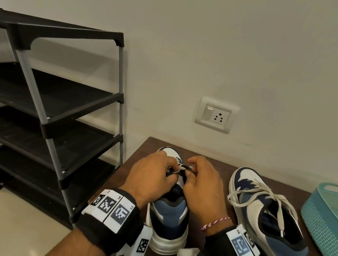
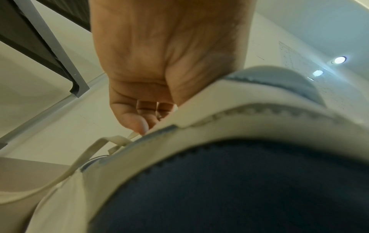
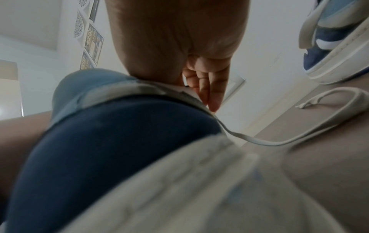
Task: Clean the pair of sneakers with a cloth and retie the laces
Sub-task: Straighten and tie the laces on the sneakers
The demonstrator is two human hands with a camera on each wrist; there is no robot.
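On the dark brown worktop [image 1: 212, 155], against the wall, two blue-and-white sneakers stand side by side with their heels toward the person. The left sneaker [image 1: 168, 214] sits directly under both hands. The left hand [image 1: 152, 173] and the right hand [image 1: 202, 183] meet over its tongue, fingers curled inward, each pinching a part of the white lace [image 1: 181, 167] that runs taut between them just above the eyelets. In the left wrist view the fingers [image 2: 143, 110] curl toward the palm beside the shoe's collar, and a loose loop of lace [image 2: 93, 151] hangs down the shoe's outer side. In the right wrist view the fingers [image 3: 207, 88] reach down along the collar edge, and a slack length of lace [image 3: 299, 135] trails away from the shoe across the worktop. The right sneaker [image 1: 264, 214] stands just beside, apart from both hands, its laces [image 1: 264, 193] loose and spread over its top. A teal plastic basket [image 1: 328, 221] rests at the worktop's right end. A black shoe rack [image 1: 51, 90] stands to the left on the floor, and a wall socket [image 1: 215, 115] sits above the worktop.
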